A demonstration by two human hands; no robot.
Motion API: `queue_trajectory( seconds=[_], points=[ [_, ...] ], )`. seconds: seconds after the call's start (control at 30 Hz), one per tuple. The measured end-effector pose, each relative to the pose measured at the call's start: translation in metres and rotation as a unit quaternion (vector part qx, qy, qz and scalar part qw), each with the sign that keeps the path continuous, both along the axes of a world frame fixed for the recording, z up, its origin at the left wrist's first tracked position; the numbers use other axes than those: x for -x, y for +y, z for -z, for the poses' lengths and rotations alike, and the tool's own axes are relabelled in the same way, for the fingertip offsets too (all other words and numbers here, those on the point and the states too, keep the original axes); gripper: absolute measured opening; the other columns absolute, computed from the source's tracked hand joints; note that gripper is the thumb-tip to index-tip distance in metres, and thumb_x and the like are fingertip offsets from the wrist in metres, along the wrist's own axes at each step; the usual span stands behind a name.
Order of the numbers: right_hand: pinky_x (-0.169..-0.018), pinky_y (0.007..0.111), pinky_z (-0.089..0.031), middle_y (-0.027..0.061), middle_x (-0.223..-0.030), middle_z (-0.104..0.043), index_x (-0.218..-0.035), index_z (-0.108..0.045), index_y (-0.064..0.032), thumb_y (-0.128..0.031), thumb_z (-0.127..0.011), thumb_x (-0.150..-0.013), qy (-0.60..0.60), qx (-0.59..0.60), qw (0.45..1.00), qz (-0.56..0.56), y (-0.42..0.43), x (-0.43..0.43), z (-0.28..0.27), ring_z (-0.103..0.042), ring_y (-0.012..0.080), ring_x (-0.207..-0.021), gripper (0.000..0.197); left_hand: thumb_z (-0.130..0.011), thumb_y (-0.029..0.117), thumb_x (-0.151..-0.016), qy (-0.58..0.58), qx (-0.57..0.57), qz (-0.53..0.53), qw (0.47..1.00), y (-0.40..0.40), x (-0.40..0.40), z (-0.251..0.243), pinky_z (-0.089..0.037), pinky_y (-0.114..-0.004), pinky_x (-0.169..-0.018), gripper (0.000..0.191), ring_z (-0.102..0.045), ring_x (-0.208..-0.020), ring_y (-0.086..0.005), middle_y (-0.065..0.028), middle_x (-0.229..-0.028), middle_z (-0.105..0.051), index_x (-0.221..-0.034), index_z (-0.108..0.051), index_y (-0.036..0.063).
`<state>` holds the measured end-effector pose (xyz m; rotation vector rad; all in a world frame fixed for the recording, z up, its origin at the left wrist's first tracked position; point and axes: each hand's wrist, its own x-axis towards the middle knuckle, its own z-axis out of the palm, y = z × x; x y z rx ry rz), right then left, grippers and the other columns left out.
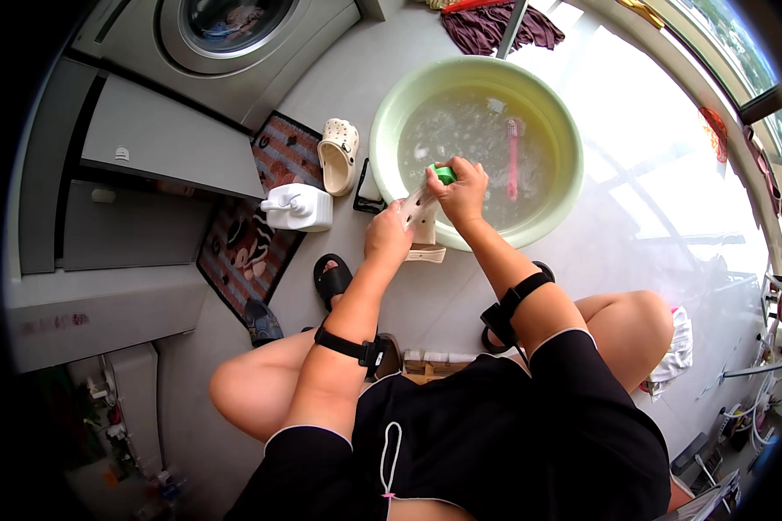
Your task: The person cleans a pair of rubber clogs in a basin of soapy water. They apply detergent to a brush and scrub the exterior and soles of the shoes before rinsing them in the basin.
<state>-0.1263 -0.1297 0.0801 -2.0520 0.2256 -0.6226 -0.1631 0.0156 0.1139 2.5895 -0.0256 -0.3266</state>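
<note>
My left hand grips a wet, cream-coloured perforated clog at the near-left rim of a pale green plastic basin. In my right hand is a green scrubbing brush, held against or just above the clog's far end; its bristles are hidden. Cloudy, sudsy water fills the lower part of the basin. A pink brush with pale bristles lies in that water, right of my hands. Below the held clog, another cream footwear piece shows outside the rim, partly covered.
Left of the basin stand a cream clog and a white pump bottle, beside a patterned mat. An open grey drawer juts out below a front-loading washing machine. A dark red mop lies beyond the basin.
</note>
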Motion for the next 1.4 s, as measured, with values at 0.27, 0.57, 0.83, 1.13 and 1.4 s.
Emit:
queue_trajectory(
  seconds=[0.27,0.57,0.83,1.13,1.4],
  points=[
    [-0.072,0.036,-0.038,-0.0039,-0.066,-0.06,-0.07,-0.065,-0.0169,-0.04,-0.079,-0.065,0.0,0.056,0.998,0.015,-0.004,0.004,0.0,-0.052,0.021,-0.069,0.028,-0.074,0.02,-0.073,0.047,-0.001,0.025,0.999,-0.002,-0.007,-0.001,-0.051,-0.043,-0.087,0.063,-0.063,-0.102,-0.0372,-0.0208,-0.11,-0.066,-0.13,-0.051,0.0046],
    [-0.067,0.034,-0.038,-0.0045,-0.062,-0.061,-0.071,-0.067,-0.0209,-0.048,-0.08,-0.066,-0.012,0.124,0.992,0.001,-0.006,0.009,-0.007,-0.057,0.0176,-0.065,0.03,-0.079,0.029,-0.068,0.079,0.125,0.027,0.989,0.006,-0.009,0.009,-0.049,-0.04,-0.093,0.091,-0.062,-0.108,-0.0351,-0.0199,-0.117,-0.065,-0.147,-0.036,0.0127],
    [-0.055,0.038,-0.047,0.004,-0.068,-0.067,-0.078,-0.069,-0.0146,-0.058,-0.072,-0.074,0.142,0.097,0.985,-0.02,-0.006,0.005,-0.024,-0.064,0.027,-0.063,0.044,-0.08,0.02,-0.067,0.085,0.141,0.008,0.986,0.004,-0.01,0.004,-0.05,-0.039,-0.093,0.093,-0.063,-0.109,-0.0341,-0.0205,-0.12,-0.064,-0.148,-0.033,0.0151],
    [-0.058,0.037,-0.048,0.0041,-0.073,-0.069,-0.082,-0.069,-0.0142,-0.055,-0.07,-0.077,0.163,0.135,0.973,-0.088,-0.005,0.005,-0.038,-0.065,0.0257,-0.067,0.041,-0.079,0.022,-0.071,0.099,0.093,-0.008,0.991,0.001,-0.008,-0.006,-0.05,-0.038,-0.091,0.084,-0.063,-0.108,-0.0331,-0.0198,-0.118,-0.064,-0.143,-0.039,0.0069],
    [-0.058,0.037,-0.047,0.0038,-0.068,-0.067,-0.079,-0.07,-0.0149,-0.053,-0.072,-0.078,0.137,0.114,0.979,-0.095,-0.001,0.005,-0.039,-0.064,0.0261,-0.066,0.038,-0.078,0.02,-0.072,0.089,0.092,-0.004,0.992,0.005,-0.01,0.003,-0.05,-0.039,-0.09,0.078,-0.064,-0.106,-0.0342,-0.0199,-0.114,-0.066,-0.139,-0.043,0.0059]
  ],
)
